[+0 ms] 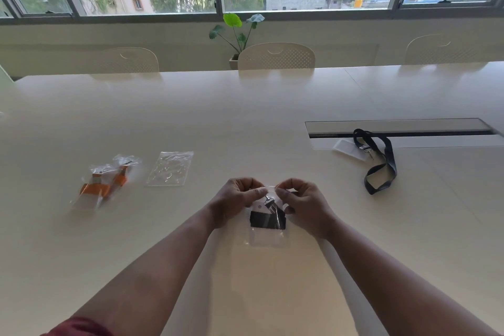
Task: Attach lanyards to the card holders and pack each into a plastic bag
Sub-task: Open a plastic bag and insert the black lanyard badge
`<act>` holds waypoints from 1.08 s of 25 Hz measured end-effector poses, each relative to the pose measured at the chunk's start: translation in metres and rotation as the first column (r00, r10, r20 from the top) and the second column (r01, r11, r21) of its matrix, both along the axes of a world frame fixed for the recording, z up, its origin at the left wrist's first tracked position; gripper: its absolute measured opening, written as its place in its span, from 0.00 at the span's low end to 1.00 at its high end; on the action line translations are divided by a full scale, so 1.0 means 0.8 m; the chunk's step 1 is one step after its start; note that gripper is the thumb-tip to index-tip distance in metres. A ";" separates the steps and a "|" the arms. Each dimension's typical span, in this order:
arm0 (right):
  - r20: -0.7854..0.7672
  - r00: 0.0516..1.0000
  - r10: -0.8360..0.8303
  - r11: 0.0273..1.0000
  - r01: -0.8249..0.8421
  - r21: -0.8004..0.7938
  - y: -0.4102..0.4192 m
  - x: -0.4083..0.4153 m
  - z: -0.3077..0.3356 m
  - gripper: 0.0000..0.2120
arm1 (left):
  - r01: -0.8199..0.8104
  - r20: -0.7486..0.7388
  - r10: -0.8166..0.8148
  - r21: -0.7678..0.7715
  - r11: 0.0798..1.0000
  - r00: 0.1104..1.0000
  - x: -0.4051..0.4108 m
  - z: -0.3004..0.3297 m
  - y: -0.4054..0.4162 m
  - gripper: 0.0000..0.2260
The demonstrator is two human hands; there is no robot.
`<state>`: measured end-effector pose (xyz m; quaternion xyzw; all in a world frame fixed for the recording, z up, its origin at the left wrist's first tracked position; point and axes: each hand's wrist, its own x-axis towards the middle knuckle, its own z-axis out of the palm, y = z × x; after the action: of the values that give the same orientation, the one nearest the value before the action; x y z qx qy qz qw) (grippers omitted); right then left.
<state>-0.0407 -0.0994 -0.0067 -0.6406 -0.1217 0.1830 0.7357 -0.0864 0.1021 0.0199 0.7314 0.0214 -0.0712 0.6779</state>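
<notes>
Clear thin plastic bag (266, 237) with a folded black lanyard (267, 219) inside lies on the worktop (245, 117); left hand (236, 199) and right hand (302, 203) both pinch its top edge. It looks light, limp and slippery, so the opening corners seem the best hold.

Two forearms, bare from elbow to wrist, entering from the bottom of the frame. Left hand (236, 199) and right hand (302, 203) ungloved; no rings, watch or bands visible. Dark red sleeve (79, 328) edge at lower left.
</notes>
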 end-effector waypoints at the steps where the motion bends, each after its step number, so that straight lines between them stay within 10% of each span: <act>1: -0.006 1.000 -0.007 1.000 0.007 0.017 0.000 0.000 0.001 0.07 | -0.009 0.007 0.009 0.000 1.000 1.000 0.000 -0.001 0.000 0.03; 16: 0.082 0.947 -0.310 0.917 0.321 -0.237 0.014 -0.036 0.011 0.05 | -0.016 0.099 0.030 -0.145 0.989 0.995 0.004 -0.015 0.020 0.04; 27: 0.002 0.986 -0.164 0.972 0.162 -0.171 0.021 -0.052 0.030 0.06 | 0.181 -0.075 -0.196 -0.178 0.967 0.978 0.018 -0.003 0.028 0.15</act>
<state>-0.0824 -0.0828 0.0174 -0.7079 -0.0479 0.1357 0.6915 -0.0719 0.1242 0.0177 0.6656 -0.0231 -0.1707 0.7262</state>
